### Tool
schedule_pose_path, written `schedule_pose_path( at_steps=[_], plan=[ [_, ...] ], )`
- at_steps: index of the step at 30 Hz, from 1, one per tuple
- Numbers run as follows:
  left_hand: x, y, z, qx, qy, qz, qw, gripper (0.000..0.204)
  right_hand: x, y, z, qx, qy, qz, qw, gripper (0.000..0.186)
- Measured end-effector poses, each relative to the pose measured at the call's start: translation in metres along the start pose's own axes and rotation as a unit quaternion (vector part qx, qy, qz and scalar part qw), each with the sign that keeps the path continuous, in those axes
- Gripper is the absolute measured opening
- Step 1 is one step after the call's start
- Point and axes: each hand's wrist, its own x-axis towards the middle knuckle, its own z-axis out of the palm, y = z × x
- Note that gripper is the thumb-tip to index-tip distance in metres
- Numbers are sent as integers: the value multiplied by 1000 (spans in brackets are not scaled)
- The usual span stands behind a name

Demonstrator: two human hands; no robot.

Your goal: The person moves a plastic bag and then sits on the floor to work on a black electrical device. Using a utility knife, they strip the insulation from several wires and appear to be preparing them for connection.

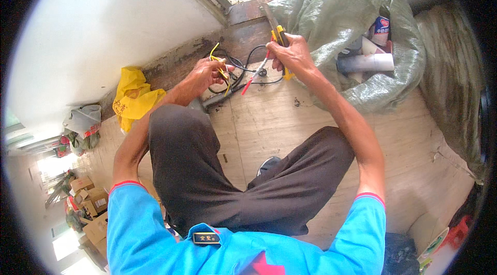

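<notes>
My left hand point(209, 75) is closed on thin yellow wires point(215, 49), whose ends stick out above and below its fingers. My right hand point(295, 55) is wrapped round a hand tool point(280, 35) with a long grey metal end and a yellow-and-black handle; its exact kind I cannot make out. The same hand's fingertips pinch a red-and-white wire point(256, 74) slanting down to the left. Between and below both hands, a black cable point(240, 65) lies in loops on the floor. Beside it is a thicker grey piece point(217, 99), partly behind my knee.
A large green woven sack point(331, 11) with bottles and packages inside stands open on the right. A yellow plastic bag point(135, 96) sits by the wall on the left. Cardboard boxes point(96, 200) are stacked farther left. My bent knees frame the floor point(238, 140).
</notes>
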Motion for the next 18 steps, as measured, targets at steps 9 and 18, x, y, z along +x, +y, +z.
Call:
schedule_pose_path(
  at_steps=[9, 18],
  plan=[
    [18, 0, 67, 91, -28, 94, 991, 21, 7, -7, 4, -42, 36, -65, 996, 24],
    [118, -34, 60, 149, -32, 89, 984, 22, -29, -5, -25, -49, 162, -4, 986, 19]
  ],
)
